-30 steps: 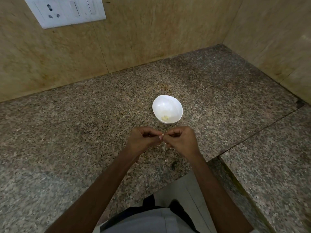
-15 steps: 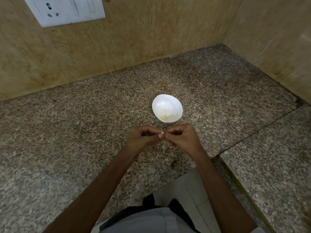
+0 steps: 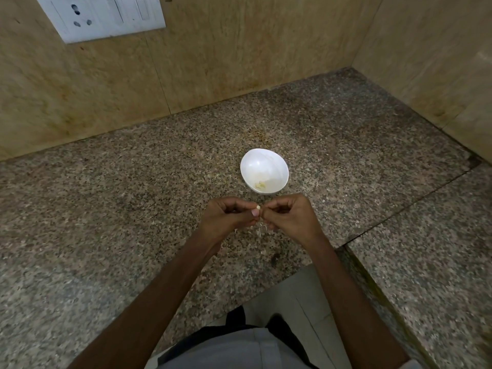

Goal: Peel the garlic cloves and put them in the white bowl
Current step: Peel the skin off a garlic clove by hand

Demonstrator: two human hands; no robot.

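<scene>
In the white bowl [image 3: 266, 162] lie peeled garlic pieces [image 3: 260, 184].

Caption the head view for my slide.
Left hand and right hand pinch a garlic clove above the granite counter, near a white bowl holding peeled pieces.
</scene>
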